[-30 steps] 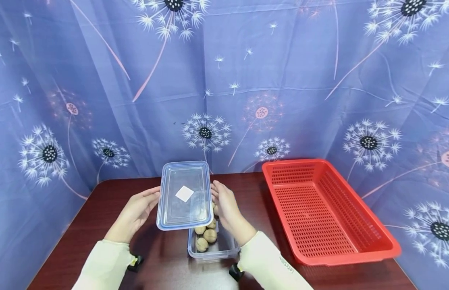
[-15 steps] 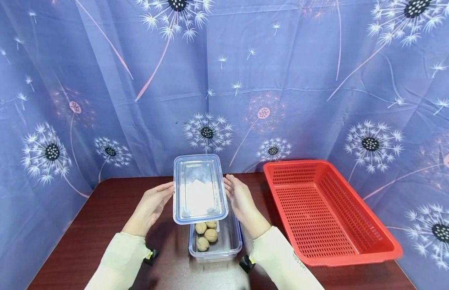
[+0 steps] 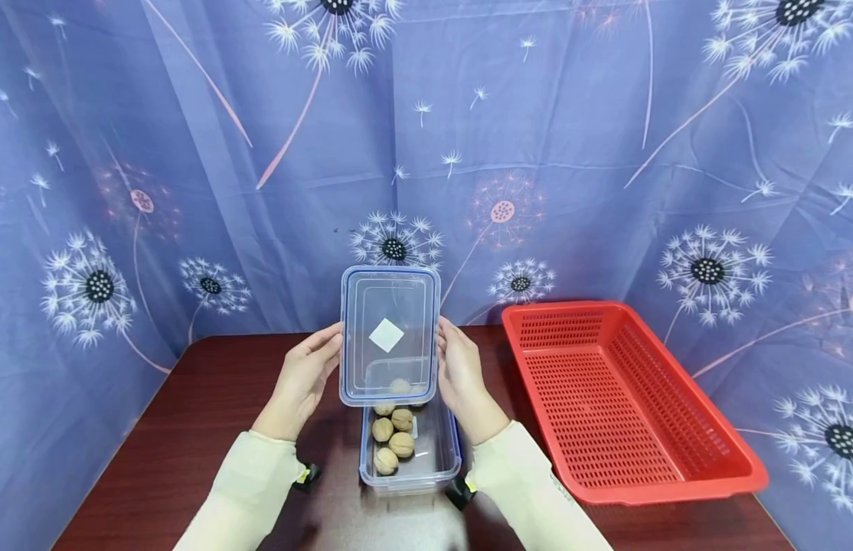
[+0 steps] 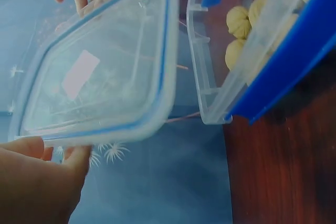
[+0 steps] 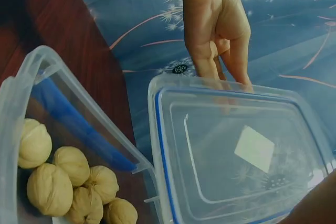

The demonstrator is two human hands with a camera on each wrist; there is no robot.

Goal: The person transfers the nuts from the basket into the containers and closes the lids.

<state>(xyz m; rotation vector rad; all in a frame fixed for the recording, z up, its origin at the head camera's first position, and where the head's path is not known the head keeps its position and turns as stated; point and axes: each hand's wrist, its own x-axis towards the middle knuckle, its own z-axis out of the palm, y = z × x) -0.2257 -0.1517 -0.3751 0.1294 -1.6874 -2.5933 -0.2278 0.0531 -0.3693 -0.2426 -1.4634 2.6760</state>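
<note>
A clear plastic lid (image 3: 390, 298) with a blue seal and a white square label is raised and tilted above the back of a clear container (image 3: 436, 451). Several walnuts (image 3: 401, 444) lie inside that container, partly seen through the lid. My left hand (image 3: 304, 383) pinches the lid's left edge between thumb and fingers. At the opposite edge, my right hand (image 3: 462, 375) holds the lid, some of its fingers behind the rim. In the left wrist view, a blue side flap (image 4: 294, 51) hangs on the container's wall.
A red perforated basket (image 3: 626, 413) stands on the right of the dark wooden table (image 3: 192, 428). Behind the table hangs a blue curtain (image 3: 295, 229) with dandelion prints.
The lid has moved right and upward and now stands more upright. Both hands have shifted right with it, and the right fingers now meet its edge. More walnuts show below it.
</note>
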